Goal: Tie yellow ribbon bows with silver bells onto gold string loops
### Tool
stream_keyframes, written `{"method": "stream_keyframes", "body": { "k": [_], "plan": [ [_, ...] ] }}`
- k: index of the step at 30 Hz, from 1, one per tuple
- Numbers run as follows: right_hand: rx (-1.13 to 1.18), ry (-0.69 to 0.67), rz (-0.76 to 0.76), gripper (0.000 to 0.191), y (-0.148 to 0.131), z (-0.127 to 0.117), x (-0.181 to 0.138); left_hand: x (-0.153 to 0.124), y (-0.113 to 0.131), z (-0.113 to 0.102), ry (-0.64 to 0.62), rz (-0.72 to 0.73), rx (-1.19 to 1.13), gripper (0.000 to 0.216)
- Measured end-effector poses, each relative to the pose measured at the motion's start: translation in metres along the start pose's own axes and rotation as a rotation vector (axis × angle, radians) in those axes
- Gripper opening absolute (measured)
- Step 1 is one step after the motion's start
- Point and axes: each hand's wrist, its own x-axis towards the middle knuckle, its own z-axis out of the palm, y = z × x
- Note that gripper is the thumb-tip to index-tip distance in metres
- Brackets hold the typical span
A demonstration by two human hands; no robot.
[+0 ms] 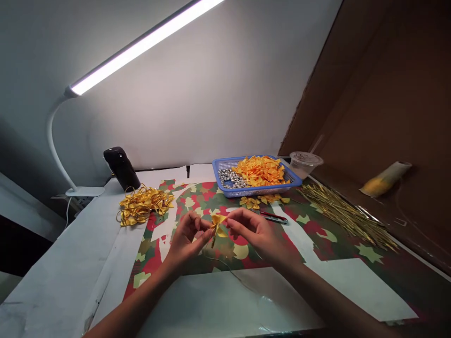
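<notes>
A small yellow ribbon bow [219, 219] with a gold stem hanging below it is held up between my two hands. My left hand [192, 234] pinches it at its left side, by the stem, with thumb and forefinger. On the other side, my right hand [252, 230] has thumb and fingertips closed on the bow's right tip. A thin thread [225, 265] trails below the hands across the table. Just beyond my right hand lie red-handled snips [271, 217] and several finished-looking yellow ribbon flowers [251, 202].
A blue basket [259, 190] holds orange-yellow ribbon pieces [262, 170] and silver beads [229, 177]. Gold stems [348, 216] lie at right, near a lidded plastic cup [305, 162]. At left are a pile of gold bows [144, 204], a black object [121, 166] and a lit lamp [141, 49].
</notes>
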Motion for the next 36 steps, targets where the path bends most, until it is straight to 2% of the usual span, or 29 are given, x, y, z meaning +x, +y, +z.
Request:
{"method": "stream_keyframes", "body": {
  "k": [4, 9, 16, 25, 31, 36],
  "plan": [
    [0.061, -0.041, 0.033, 0.023, 0.002, 0.009, -0.003, 0.001, 0.0, -0.001, -0.038, 0.008, 0.0, 0.038],
    [0.069, 0.029, 0.013, 0.022, 0.005, 0.013, -0.005, -0.001, -0.002, -0.001, -0.021, 0.013, 0.042, 0.038],
    [0.118, 0.033, 0.002, 0.028, 0.007, 0.017, -0.004, -0.002, 0.0, -0.002, -0.035, 0.074, 0.156, 0.035],
    [0.102, -0.068, 0.043, 0.029, 0.011, 0.011, -0.008, -0.005, -0.004, 0.001, -0.016, 0.117, 0.203, 0.033],
    [0.057, 0.019, -0.042, 0.024, 0.015, 0.018, -0.015, -0.006, -0.002, 0.005, -0.002, 0.127, 0.243, 0.034],
    [-0.097, 0.159, -0.167, 0.016, 0.019, 0.027, -0.021, -0.009, 0.001, 0.01, 0.024, 0.112, 0.221, 0.033]
  ]
}}
